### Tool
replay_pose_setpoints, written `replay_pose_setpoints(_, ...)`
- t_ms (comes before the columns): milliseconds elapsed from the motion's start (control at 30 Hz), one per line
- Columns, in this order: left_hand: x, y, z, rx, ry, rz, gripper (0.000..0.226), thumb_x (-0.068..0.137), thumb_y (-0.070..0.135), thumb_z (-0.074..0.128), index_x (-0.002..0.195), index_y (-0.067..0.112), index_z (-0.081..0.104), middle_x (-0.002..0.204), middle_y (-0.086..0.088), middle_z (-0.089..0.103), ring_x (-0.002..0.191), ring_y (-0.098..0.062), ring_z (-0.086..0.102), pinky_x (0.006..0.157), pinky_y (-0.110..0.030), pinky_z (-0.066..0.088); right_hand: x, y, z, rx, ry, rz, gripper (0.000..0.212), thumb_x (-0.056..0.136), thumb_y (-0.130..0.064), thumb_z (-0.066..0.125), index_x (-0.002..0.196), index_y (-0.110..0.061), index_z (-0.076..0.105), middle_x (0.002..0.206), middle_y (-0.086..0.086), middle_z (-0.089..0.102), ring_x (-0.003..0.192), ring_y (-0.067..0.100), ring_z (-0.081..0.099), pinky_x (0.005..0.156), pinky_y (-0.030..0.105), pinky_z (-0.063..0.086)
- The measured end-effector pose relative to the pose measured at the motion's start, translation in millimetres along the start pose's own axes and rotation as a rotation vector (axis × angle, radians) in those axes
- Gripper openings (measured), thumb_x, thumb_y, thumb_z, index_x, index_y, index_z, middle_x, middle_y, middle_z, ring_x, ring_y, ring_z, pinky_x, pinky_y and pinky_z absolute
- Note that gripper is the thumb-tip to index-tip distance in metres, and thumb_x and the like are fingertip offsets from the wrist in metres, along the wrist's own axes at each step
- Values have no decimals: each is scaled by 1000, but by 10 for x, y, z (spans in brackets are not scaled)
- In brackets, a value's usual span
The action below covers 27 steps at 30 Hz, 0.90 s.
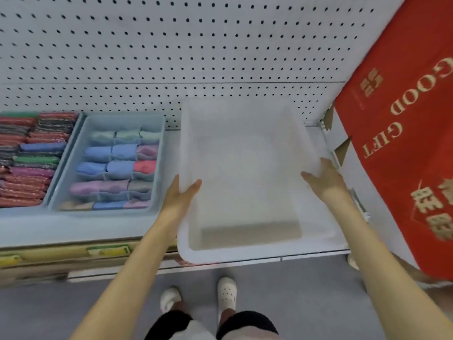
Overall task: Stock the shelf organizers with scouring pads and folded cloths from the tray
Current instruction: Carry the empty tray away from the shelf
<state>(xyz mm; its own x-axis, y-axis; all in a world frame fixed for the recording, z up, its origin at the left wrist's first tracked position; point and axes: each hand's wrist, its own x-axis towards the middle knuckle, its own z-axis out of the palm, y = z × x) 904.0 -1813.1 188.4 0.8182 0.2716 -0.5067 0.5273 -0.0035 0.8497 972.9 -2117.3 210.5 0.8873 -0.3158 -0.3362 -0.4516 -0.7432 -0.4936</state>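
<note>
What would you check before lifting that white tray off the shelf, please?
1. Tray emptied: ok, nothing shows inside.
2. Left hand grip: ok, thumb hooked over the left rim.
3. Right hand grip: ok, holding the right rim.
4. Cloth organizer filled: ok, folded cloths in every visible compartment.
5. Scouring pads stocked: cannot tell, the rows run past the frame's left edge.
6. Room on the right: not ok, the red gift bag hangs close to the right hand.
</note>
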Motion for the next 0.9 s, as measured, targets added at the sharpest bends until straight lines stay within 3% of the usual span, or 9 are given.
replay_pose_setpoints(100, -123, -40, 6, -102, -33, -15, 63, 81, 46, 69, 136, 26, 47, 123, 1, 64, 109, -23, 62, 100, -46, 46, 37, 39, -46, 71, 57, -2, 60, 89, -38, 61, 138, -11, 41, 137, 11, 50, 123, 32, 49, 97, 36, 40)
replay_pose_setpoints(300, -745, -264, 12, -184, -10, 98, 31, 89, 33, 64, 118, 36, 55, 109, 11, 68, 102, -12, 64, 86, -33, 52, -304, 311, -10, 350, 90, 2, 61, 72, -40, 78, 118, -8, 55, 105, 5, 62, 96, 26, 60, 89, 38, 51)
replay_pose_setpoints(467, -1444, -542, -64, -247, 61, 210, 32, 87, 26, 64, 115, 39, 57, 107, 14, 70, 96, -6, 67, 76, -24, 56, -793, 519, 34, 462, 73, -72, 63, 68, -40, 82, 115, -10, 55, 105, 3, 63, 91, 22, 62, 83, 35, 52)
replay_pose_setpoints(600, -2085, -866, -162, -286, 199, 256, 37, 83, 31, 65, 119, 31, 59, 108, 11, 70, 99, -10, 67, 80, -29, 55, -1253, 616, 20, 476, 56, -182, 54, 70, -39, 80, 107, -10, 54, 103, 5, 62, 78, 14, 59, 64, 24, 47)
replay_pose_setpoints(733, -2700, -1342, -240, -362, 365, 295, 43, 76, 36, 64, 117, 26, 60, 105, 11, 71, 97, -9, 67, 75, -23, 55, -1685, 592, 87, 474, -21, -308, 45, 76, -40, 76, 102, -10, 54, 89, 1, 56, 64, 5, 50, 46, 10, 41)
replay_pose_setpoints(900, -3273, -1996, -498, -439, 635, 225, 39, 85, 30, 68, 120, 15, 58, 112, 1, 68, 103, -17, 65, 79, -30, 55, -2220, 403, 519, 470, -173, -456, 40, 75, -38, 77, 96, -14, 53, 80, -5, 55, 64, 5, 51, 59, 24, 43)
